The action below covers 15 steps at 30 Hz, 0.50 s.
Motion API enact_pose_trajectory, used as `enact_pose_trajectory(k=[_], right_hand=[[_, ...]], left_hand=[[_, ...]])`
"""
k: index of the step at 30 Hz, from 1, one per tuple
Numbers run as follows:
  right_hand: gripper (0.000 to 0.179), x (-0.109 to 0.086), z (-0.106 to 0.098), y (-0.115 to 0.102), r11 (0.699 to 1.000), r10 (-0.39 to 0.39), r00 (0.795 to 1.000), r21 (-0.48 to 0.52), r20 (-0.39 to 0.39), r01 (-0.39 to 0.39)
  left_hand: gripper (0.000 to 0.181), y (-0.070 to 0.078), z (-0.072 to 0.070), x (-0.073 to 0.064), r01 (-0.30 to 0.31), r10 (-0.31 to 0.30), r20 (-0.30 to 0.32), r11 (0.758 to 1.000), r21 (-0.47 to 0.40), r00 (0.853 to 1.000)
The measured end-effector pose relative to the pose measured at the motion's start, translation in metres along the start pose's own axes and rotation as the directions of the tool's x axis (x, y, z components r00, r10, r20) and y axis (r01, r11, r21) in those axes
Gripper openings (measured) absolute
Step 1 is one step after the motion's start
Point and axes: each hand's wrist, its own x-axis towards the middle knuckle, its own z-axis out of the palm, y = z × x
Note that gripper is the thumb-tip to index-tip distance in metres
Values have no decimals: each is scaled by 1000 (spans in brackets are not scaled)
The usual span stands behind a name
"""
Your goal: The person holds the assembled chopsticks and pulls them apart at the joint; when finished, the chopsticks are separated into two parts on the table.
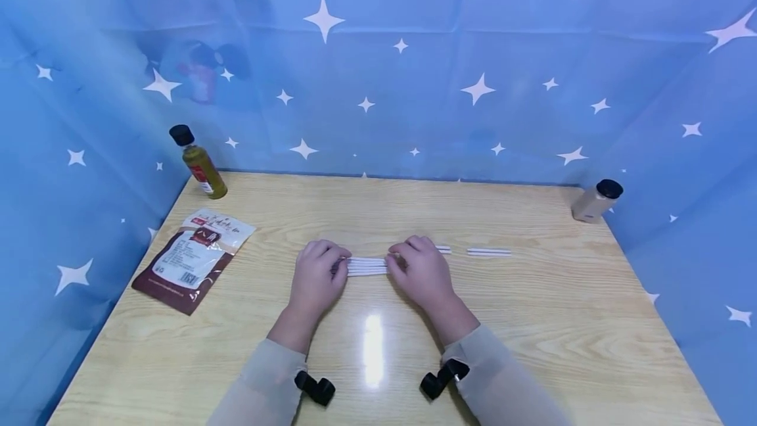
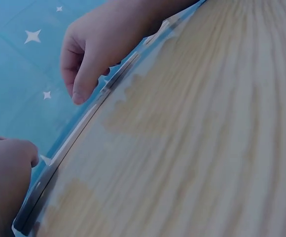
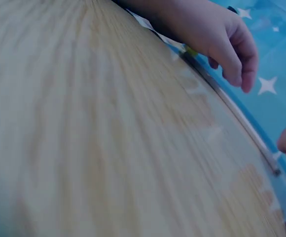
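Several thin white sticks (image 1: 368,267) lie side by side on the wooden table, between the two hands. My left hand (image 1: 319,275) is at their left end, thumb and fingers loosely bent, fingertips right by the stick ends. At the right end is my right hand (image 1: 422,271), its thumb and forefinger apart close over the sticks. In the left wrist view, the right hand (image 2: 101,44) hangs with bent fingers beside the row of sticks (image 2: 79,126). The right wrist view has the left hand (image 3: 217,39) in a similar loose bend, near the far end of the row.
Two short groups of white sticks, one partly behind the right hand (image 1: 443,250) and one farther right (image 1: 489,252), lie on the table (image 1: 562,321). A brown-and-white pouch (image 1: 192,258) and a black-capped bottle (image 1: 204,169) are at left. A black-lidded shaker (image 1: 596,201) stands at the right back edge.
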Motion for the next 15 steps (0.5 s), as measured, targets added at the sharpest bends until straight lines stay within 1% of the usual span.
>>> enact_pose_trajectory(k=[4,8,11,15], right_hand=[[12,2,3,-5,1000,24,999,11,33,-25],[10,2,5,-8,999,33,997,16,75,-34],[10,2,5,-9,999,33,994,0,107,-33],[9,1,4,-11,999,37,988,-15,152,-35]], left_hand=[[11,-1,0,2,63,-64,52,998,15,997],[18,1,0,3,119,-124,124,992,48,984],[16,1,1,2,140,-149,156,988,71,976],[12,1,2,-1,148,-160,164,985,86,973]])
